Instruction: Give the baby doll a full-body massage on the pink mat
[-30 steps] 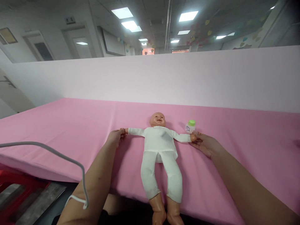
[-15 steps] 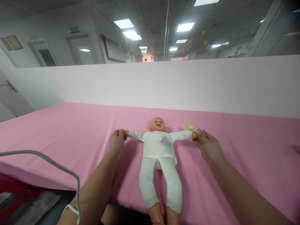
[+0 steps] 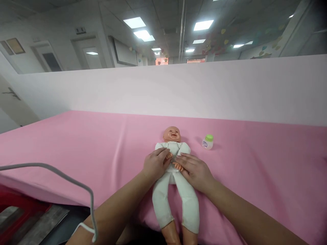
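Note:
A baby doll (image 3: 174,177) in a white top and trousers lies face up, its head away from me and its bare feet at the lower edge. Both of its arms are folded in over its belly. My left hand (image 3: 156,164) is closed round the doll's arm on the left, with the small fingers showing beside my thumb. On the other side, my right hand (image 3: 198,170) wraps the doll's other forearm, whose little hand pokes out below my fingers. Much of both doll arms is hidden under my hands.
A small clear jar with a green lid (image 3: 207,142) stands right of the doll. Everything lies on a pink sheet (image 3: 76,146) against a white wall (image 3: 153,92) with glass above. A grey cable (image 3: 63,180) hangs by my left forearm; a red stool (image 3: 17,207) is lower left.
Both my hands have moved inward, bringing the doll's arms from stretched out sideways to folded over its belly. The jar, mostly hidden before, now shows fully.

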{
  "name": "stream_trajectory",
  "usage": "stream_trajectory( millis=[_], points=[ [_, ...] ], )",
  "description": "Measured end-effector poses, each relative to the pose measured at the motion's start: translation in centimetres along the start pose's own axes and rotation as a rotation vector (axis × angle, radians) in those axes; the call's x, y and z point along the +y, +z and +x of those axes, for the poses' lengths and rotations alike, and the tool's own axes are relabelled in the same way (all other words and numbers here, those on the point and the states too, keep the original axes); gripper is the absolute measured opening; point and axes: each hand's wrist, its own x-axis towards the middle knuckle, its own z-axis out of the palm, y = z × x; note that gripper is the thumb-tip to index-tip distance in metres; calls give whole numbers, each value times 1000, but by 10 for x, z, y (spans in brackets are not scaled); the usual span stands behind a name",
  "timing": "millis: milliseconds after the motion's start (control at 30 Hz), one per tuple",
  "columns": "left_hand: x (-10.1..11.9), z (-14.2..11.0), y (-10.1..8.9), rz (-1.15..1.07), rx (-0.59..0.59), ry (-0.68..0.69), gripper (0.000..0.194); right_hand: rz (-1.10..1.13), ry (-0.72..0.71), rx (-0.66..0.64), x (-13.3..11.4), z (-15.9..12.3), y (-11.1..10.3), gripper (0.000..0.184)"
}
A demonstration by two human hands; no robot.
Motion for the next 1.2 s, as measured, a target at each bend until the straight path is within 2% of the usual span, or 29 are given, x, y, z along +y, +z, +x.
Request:
stream_trajectory(
  millis=[167,333,400,467,533,600,700,800,867,933,1033,1133,1200],
  points=[
    [1,1,-3,38,-96,115,31,-76,-81,-99,2,-1,1,44],
    [4,4,-5,7,-161,185,30,-101,-94,-101,1,0,2,41],
    [3,5,-6,-16,-168,149,31,-83,-84,-63,3,-1,1,40],
    [-1,7,-9,-50,-145,31,33,-22,-24,11,6,-1,-3,41],
    [-10,9,-14,-119,-82,-174,34,73,147,117,12,-2,-10,38],
    [-25,11,-19,-249,24,-410,32,177,424,255,21,-3,-19,33],
    [-57,13,-21,-512,208,-708,28,314,816,444,41,-6,-30,38],
    [-92,10,-18,-721,309,-998,28,574,1060,631,69,-12,-33,40],
    [-110,8,-14,-813,306,-1166,25,767,1187,763,89,-18,-32,35],
    [-121,7,-10,-855,296,-1239,22,874,1309,750,108,-24,-29,25],
    [-126,6,-7,-876,291,-1252,21,917,1449,633,128,-32,-26,12],
    [-124,7,-6,-882,289,-1255,21,967,1499,613,136,-35,-25,8],
    [-121,8,-7,-899,287,-1241,22,981,1458,609,134,-35,-26,11]
  ],
)
